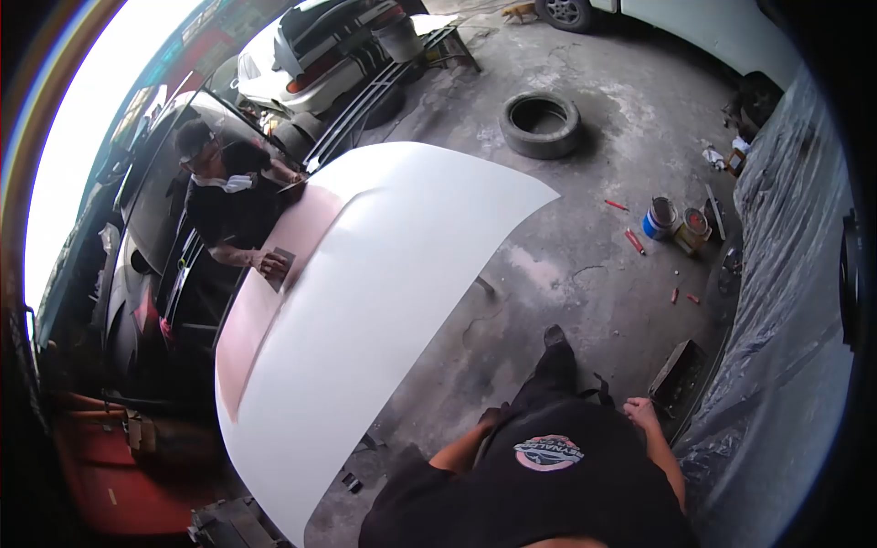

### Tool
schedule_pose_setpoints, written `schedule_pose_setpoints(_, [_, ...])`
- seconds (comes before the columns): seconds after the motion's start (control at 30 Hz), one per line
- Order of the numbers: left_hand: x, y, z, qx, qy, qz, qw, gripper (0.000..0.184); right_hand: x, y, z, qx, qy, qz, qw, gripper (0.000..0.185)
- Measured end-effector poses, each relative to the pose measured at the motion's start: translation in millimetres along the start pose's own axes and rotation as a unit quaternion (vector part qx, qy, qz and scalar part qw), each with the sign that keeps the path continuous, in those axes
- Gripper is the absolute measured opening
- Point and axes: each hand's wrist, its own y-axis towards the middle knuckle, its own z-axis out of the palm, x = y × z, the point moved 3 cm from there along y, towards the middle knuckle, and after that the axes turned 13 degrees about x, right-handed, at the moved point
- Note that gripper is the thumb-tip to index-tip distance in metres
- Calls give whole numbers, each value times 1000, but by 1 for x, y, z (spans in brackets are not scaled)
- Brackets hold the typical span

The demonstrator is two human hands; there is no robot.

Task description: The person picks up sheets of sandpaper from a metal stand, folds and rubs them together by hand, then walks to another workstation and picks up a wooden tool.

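Note:
My left hand (494,416) is low in front of my dark shirt, near the white car hood (393,265). It is dark and partly hidden, so its fingers do not show clearly. My right hand (642,412) is by my other side with its fingers curled together. Whether it holds something small I cannot make out. Both hands are apart from the hood, which has a pinkish band along its far left side. Across the hood, a co-worker's hand (267,263) presses a dark flat sanding block (284,267) on that band.
A loose tire (540,124) lies on the concrete floor. Cans (660,217) and red tube-like pieces (635,241) are on the right, near plastic sheeting (776,247). A long tray (676,373) lies beside my right hand. Vehicles stand behind, with an animal (521,12) near a wheel.

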Motion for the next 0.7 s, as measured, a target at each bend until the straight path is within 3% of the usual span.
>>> schedule_pose_setpoints(0.03, [-4, 16, -6, -28, -94, -50, 994, 57, 10, 2, -14, -3, -5, 3, 1000, 36])
schedule_pose_setpoints(0.07, [-12, 36, -17, -22, -102, -48, 993, 57, 20, 0, -33, -5, 4, 31, 1000, 38])
schedule_pose_setpoints(0.17, [-25, 126, -44, 88, -202, 26, 975, 60, 47, 20, -96, -10, 48, 67, 997, 37])
schedule_pose_setpoints(0.23, [-52, 134, -90, -6, 64, 81, 995, 56, 88, 32, -129, -62, 86, 70, 992, 32])
schedule_pose_setpoints(0.27, [-57, 128, -103, 15, 74, 75, 994, 56, 96, 47, -142, -74, 115, 41, 990, 34])
schedule_pose_setpoints(0.33, [-80, 125, -138, 31, -236, 28, 971, 45, 130, 72, -158, -83, 180, 15, 980, 51])
schedule_pose_setpoints(0.4, [-118, 108, -164, 48, -327, -11, 944, 38, 181, 80, -163, -83, 147, -15, 986, 49])
schedule_pose_setpoints(0.5, [-167, 98, -189, 46, -264, -36, 963, 38, 216, 120, -174, -51, 85, -2, 995, 52])
schedule_pose_setpoints(0.6, [-136, 136, -181, -51, -194, 85, 976, 39, 243, 164, -196, -40, 43, 20, 998, 53])
schedule_pose_setpoints(0.7, [-149, 132, -180, -42, -252, -20, 966, 36, 267, 207, -232, -13, 4, 53, 998, 55])
